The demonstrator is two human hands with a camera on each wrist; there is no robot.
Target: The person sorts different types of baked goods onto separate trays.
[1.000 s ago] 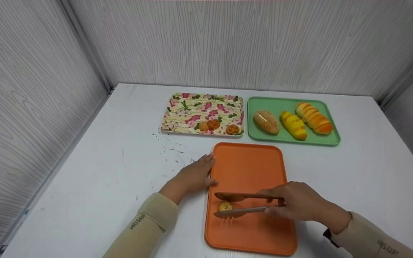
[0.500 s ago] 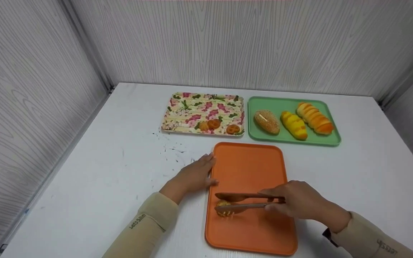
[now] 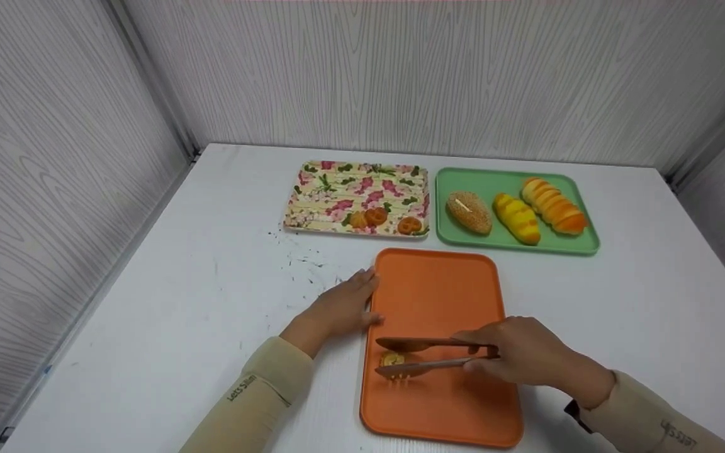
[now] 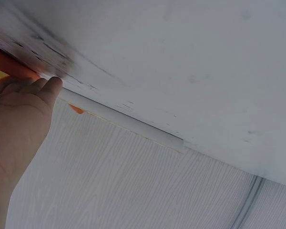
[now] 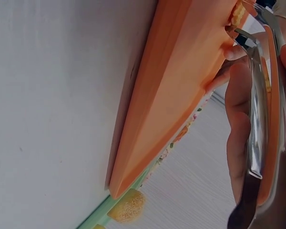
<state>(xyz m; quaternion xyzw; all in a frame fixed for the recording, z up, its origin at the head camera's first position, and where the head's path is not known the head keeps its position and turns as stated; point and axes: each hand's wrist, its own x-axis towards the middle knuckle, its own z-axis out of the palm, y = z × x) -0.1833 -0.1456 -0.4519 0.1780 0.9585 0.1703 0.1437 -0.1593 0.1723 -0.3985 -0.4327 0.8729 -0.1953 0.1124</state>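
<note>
My right hand [image 3: 529,352] grips a pair of metal tongs [image 3: 438,343] above the orange tray [image 3: 435,283]. Between the tong tips shows a small round golden pastry [image 3: 393,358], partly covered by the nearer tong arm. The right wrist view shows fingers and thumb on either side of the shiny tongs [image 5: 258,129], their tips at the pastry [image 5: 237,14]. My left hand [image 3: 345,306] rests against the tray's left edge, its fingers along the outside and its thumb at the rim. In the left wrist view that hand [image 4: 21,107] has its fingers extended, touching the tray.
Behind the orange tray stands a floral tray [image 3: 331,201] with several small brown pastries [image 3: 410,225]. Beside it, a green tray [image 3: 494,176] bears a sesame bun [image 3: 472,217], a yellow bread roll [image 3: 517,219] and a striped loaf [image 3: 554,206]. Pale wood-grain panels [image 3: 400,75] enclose the white table.
The nearer tong arm swung in over the pastry, then moved slightly back toward the tray's near end. The pastry shifted a little between the tips. My left hand stayed in place.
</note>
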